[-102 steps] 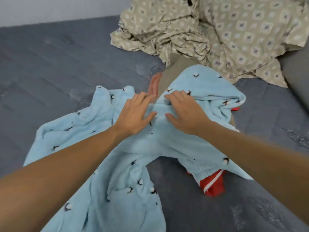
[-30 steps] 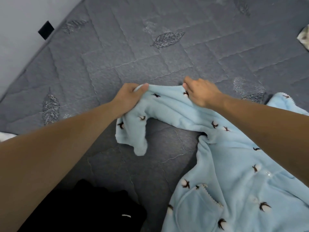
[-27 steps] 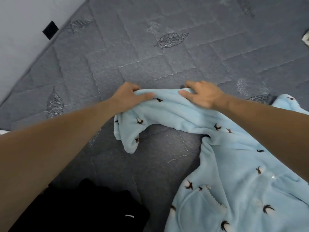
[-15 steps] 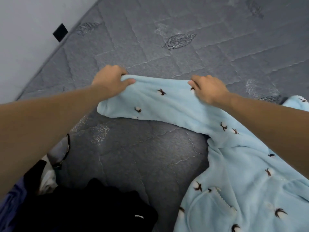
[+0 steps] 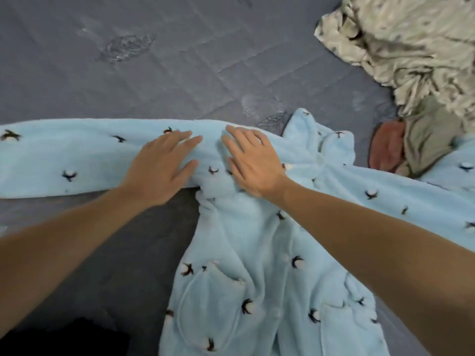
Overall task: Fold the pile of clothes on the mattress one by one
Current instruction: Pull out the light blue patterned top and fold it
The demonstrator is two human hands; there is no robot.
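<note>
— At centre, on pale fleece: left hand, flat, fingers straight and spread, palm down on the sleeve. Gripping nothing.

— And just beside it?

— Right hand, also flat, fingers straight, pressing where sleeve meets shoulder. Nothing pinched. Thumbs near each other, not touching.

— Under both palms?

— Light blue fleece garment, dotted with small dark-and-white bird-like marks. Spread front-up on the grey quilted mattress; sleeve stretched out flat toward the left edge of view, body running down toward the bottom edge. Two patch pockets with scalloped tops low on the front. Collar bunched just right of the right hand.

— Any brand, label, writing?

— None readable anywhere. Only stitched leaf shapes on the mattress cover.

— Farther out?

— Upper right: crumpled beige patterned cloth, blurred. Below it, an olive-drab piece over something reddish, both lying against the blue fleece at the right. Bottom left corner: a black item, cut off by the frame; kind not clear.
</note>
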